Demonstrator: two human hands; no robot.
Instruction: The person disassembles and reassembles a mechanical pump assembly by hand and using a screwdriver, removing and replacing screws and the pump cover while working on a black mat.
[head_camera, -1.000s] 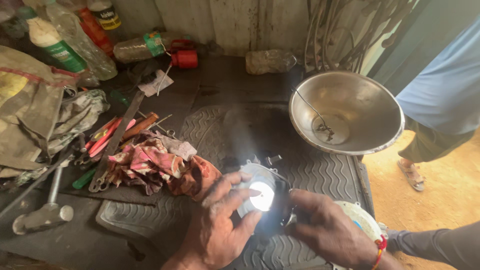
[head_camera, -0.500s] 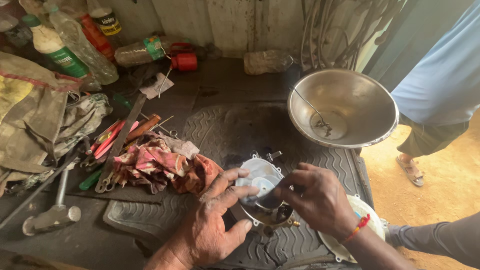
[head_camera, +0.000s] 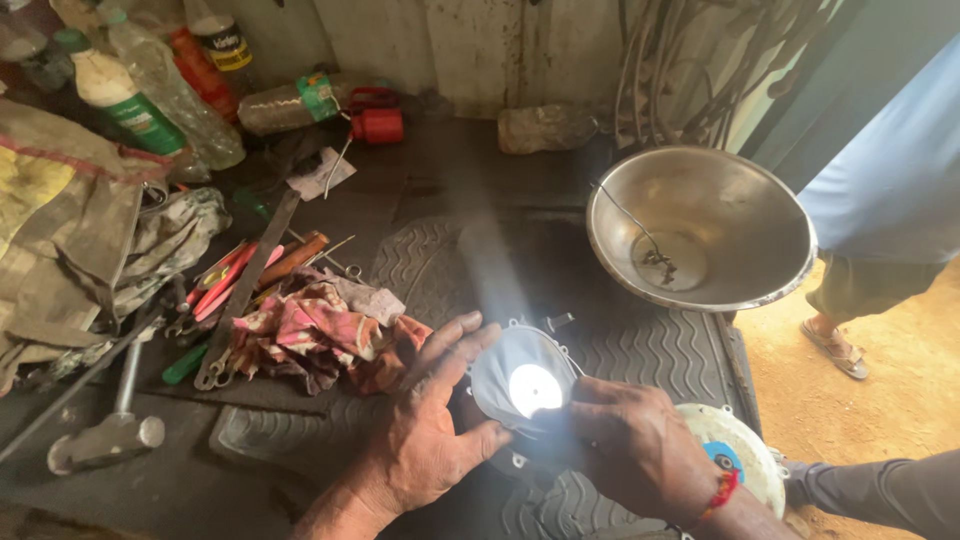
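My left hand (head_camera: 425, 420) cups the left side of a round metal part with a shiny, glaring disc (head_camera: 522, 380) on top. It rests on a black ribbed rubber mat (head_camera: 640, 335). My right hand (head_camera: 630, 445) grips the part's right lower edge, fingers closed on it. A red thread band sits on my right wrist. A white round cover (head_camera: 735, 445) lies just right of that hand.
A steel bowl (head_camera: 700, 225) with a small wire piece stands at the right. A pink patterned rag (head_camera: 310, 335), screwdrivers and a flat file lie left. A hammer (head_camera: 105, 430) lies at bottom left. Bottles and a red can line the back wall. Another person's leg and sandal (head_camera: 840, 345) are at right.
The disc glared, dulled half a second ago, and glares again now. My right hand has shifted back to the part's lower right edge. My left hand stays on the left side.
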